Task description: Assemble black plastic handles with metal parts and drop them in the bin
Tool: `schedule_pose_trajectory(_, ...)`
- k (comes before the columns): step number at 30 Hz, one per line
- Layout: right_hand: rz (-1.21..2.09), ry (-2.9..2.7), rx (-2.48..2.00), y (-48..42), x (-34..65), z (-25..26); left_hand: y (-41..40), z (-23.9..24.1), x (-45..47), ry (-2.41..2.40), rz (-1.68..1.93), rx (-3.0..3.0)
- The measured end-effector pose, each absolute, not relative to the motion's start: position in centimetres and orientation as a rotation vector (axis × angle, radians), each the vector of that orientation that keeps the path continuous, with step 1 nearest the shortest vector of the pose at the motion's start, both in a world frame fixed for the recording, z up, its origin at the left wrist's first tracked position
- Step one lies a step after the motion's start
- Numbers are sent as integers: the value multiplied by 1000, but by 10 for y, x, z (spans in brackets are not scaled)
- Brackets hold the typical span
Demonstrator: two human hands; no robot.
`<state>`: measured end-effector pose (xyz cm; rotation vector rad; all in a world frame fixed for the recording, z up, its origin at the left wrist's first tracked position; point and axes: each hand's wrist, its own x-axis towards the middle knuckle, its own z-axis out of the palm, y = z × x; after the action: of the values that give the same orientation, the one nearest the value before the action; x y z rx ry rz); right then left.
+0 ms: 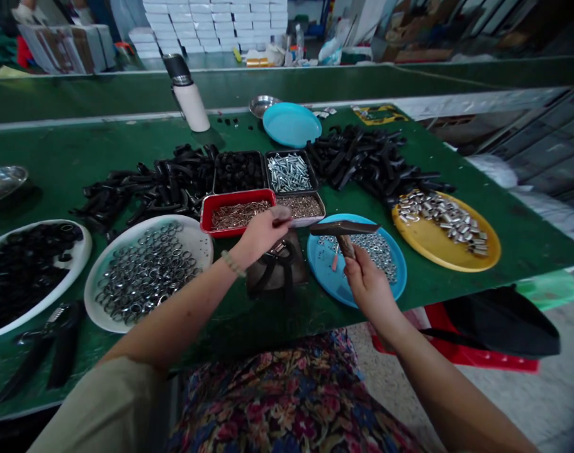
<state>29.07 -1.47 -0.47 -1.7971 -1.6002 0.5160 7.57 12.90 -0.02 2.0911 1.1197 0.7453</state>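
Note:
My right hand (369,283) is wrapped round the wooden handle of a hammer (346,228), its dark head raised over a blue plate (320,277) of small metal parts. My left hand (261,236) hovers at the front of the red tray (206,217) of thin copper-coloured pins, fingers drawn together. Whatever lies in its fingertips is too small to make out. Below that hand, a black-handled piece with a metal spring (280,251) lies on a dark metal block (256,277), partly covered by my fingers.
Around the hands stand a white plate of metal rings (206,251), a yellow plate of metal sleeves (423,248) and a tray of silvery screws (289,173). Piles of black handles (353,157) flank the trays. A white bottle (192,107) stands behind. A spring-loaded handle piece (65,340) lies front left.

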Motion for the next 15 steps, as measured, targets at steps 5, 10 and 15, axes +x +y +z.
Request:
schedule_pose_trajectory(5, 571, -1591, -1769, -15, 286, -10, 75, -24, 37, 1131, 787, 1786)
schedule_pose_trajectory(10, 571, -1651, -1739, -17, 276, -11, 62, -29, 37, 1186, 742, 2178)
schedule_pose_trajectory(15, 551, -1696, -1705, -21, 273, -10, 62, -34, 43, 1280, 610, 2402)
